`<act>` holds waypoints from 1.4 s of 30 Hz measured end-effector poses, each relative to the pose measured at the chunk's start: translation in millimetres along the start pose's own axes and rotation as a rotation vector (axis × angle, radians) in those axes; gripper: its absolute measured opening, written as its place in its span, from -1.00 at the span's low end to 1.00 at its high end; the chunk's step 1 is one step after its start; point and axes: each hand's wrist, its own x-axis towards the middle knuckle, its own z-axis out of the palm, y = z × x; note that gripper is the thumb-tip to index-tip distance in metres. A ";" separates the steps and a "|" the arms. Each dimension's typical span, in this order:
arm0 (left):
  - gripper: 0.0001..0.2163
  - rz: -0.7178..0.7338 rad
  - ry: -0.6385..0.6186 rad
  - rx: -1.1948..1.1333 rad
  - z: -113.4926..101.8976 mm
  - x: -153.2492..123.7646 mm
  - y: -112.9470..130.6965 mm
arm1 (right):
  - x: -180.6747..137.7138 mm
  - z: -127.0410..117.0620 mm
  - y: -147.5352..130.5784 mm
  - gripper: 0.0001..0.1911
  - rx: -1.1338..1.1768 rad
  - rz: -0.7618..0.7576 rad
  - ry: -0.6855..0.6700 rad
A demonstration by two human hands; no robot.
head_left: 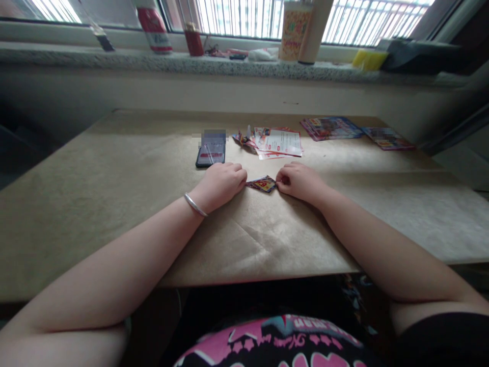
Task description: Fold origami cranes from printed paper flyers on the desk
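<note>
A small folded piece of colourful printed paper lies on the beige-covered table, stretched between my two hands. My left hand, with a silver bangle on its wrist, pinches the pointed left end. At the opposite corner, the thumb and fingers of my right hand are closed on the paper. Just beyond my left hand lies a phone, its screen partly blurred. Printed sheets sit behind the folded paper, next to a crumpled or folded colourful paper piece.
Two stacks of colourful printed sheets, one larger and one smaller, lie at the back right. On the windowsill stand a red-and-white bottle, a patterned cup and a yellow object. The table's front edge is near my body.
</note>
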 end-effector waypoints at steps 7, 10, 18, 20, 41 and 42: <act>-0.77 -0.021 0.010 -0.044 2.6 0.2 -1.3 | 0.6 -1.1 2.1 -0.88 -0.027 -0.030 -0.054; -0.77 -0.025 0.014 -0.054 3.6 -0.6 -0.8 | 0.0 -0.4 3.1 -0.84 -0.014 -0.044 -0.052; -0.79 -0.023 0.004 -0.085 4.3 -1.9 0.3 | 0.1 9.0 12.2 -0.88 0.187 0.055 0.061; -0.79 -0.029 0.015 -0.092 5.5 -1.9 0.0 | -0.4 7.9 13.8 -0.88 0.211 0.081 0.098; -0.68 0.073 0.208 -0.593 19.2 -2.0 0.4 | -0.3 9.0 0.4 -0.93 0.688 0.229 0.181; -0.68 0.083 0.220 -0.625 19.2 -1.8 1.0 | 0.6 9.5 -0.5 -0.90 0.777 0.247 0.167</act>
